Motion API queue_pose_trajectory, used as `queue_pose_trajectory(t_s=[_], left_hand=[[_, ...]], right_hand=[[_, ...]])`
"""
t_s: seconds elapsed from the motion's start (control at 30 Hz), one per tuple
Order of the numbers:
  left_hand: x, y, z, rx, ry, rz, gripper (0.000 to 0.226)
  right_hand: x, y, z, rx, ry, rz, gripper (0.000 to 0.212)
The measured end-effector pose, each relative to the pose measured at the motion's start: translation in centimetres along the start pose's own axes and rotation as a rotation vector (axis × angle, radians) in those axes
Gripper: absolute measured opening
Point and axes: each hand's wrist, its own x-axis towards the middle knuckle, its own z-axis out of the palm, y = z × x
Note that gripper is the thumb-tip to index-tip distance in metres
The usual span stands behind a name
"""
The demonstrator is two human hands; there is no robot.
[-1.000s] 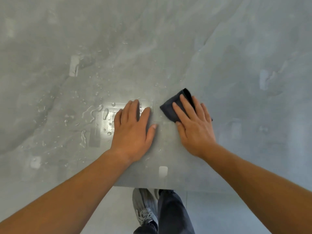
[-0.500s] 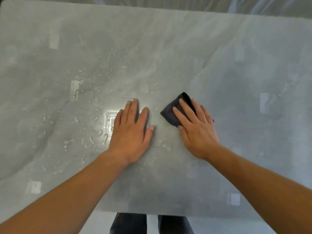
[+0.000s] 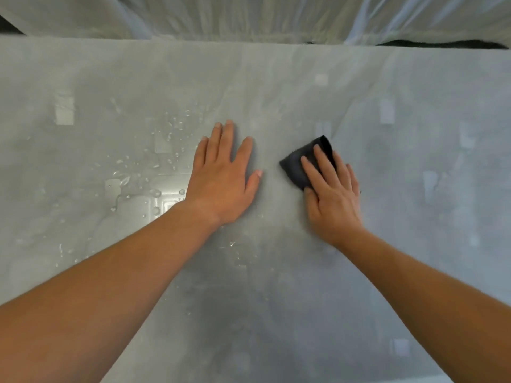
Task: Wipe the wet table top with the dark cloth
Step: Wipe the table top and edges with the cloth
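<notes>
Cloth (image 3: 296, 165), dark, seemingly folded, under flat right hand (image 3: 334, 205), left hand (image 3: 221, 183) flat on table (image 3: 276, 299)

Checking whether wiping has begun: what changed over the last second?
Mainly the view lifted: the table top's far edge and the plastic sheeting beyond it now show. The left hand and right hand seem to have slid slightly away from the person. Nothing gripped or released: the right stays flat on the dark cloth, the left flat on the table, droplets to its left unwiped.

Soft diffuse light, glare on wet table top (image 3: 276, 87)
</notes>
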Motion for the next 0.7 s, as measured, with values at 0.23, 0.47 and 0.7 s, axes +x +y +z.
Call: queue_pose_trajectory(t_s=[0.23, 0.47, 0.7], left_hand=[[1.1, -1.5, 0.4, -0.02, -0.039, 0.019, 0.067], [1.5, -1.3, 0.5, -0.066, -0.009, 0.02, 0.068], [1.5, -1.0, 1.2, -0.093, 0.045, 0.008, 0.07]], right_hand=[[6.2, -3.1, 0.3, 0.014, 0.107, 0.208, 0.059], [4.7, -1.9, -0.5, -0.052, -0.025, -0.042, 0.057], [13.3, -3.5, -0.8, 0.018, 0.132, 0.17, 0.059]])
